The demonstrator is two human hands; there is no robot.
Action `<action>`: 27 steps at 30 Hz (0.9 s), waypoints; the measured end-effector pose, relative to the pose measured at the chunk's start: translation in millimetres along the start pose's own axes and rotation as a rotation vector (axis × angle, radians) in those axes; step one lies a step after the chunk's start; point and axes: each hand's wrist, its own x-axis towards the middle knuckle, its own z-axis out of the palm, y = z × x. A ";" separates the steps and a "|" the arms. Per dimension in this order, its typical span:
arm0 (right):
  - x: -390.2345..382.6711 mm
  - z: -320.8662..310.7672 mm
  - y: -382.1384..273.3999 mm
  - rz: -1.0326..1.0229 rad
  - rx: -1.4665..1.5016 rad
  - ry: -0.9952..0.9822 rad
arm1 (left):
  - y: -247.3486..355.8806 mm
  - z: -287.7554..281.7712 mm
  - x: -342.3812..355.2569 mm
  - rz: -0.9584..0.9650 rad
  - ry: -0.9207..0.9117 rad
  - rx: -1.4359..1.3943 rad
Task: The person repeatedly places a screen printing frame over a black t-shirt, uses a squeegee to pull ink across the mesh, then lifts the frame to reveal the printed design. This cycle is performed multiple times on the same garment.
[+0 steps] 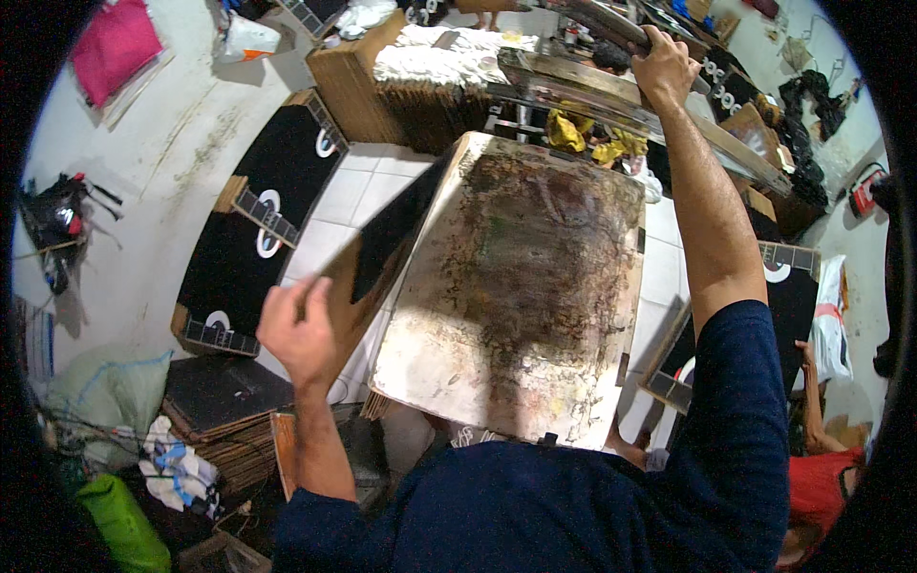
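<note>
My left hand [301, 325], slightly blurred, has its fingers closed on a tilted board [387, 248] with a brown edge and a black face, left of the worktable. The worktable [535, 258] has a pale, heavily stained top. At the upper right my right hand [666, 65] grips a long, worn bar [616, 29] above a wooden screen-printing frame or beam [564, 76], beyond the worktable's far end. Yellow crumpled cloths [568, 129] lie under that beam.
Black printed panels with white rings stand at left [244, 172] and right [788, 296]. A cardboard stack [339, 86] stands at the back, board stacks [220, 449] and sacks [105, 382] at lower left. A co-worker's arm [812, 401] is at lower right.
</note>
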 end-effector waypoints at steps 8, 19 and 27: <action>16.3 9.4 3.3 -0.018 -0.055 -0.029 | 133.4 64.0 -179.5 0.601 -0.549 -0.510; 6.8 -5.7 -4.0 0.021 0.074 0.059 | -19.9 145.3 -228.9 0.155 -0.646 -0.264; 6.7 -19.8 -15.7 0.056 0.035 0.054 | -350.8 82.8 -196.0 -1.027 -0.581 0.136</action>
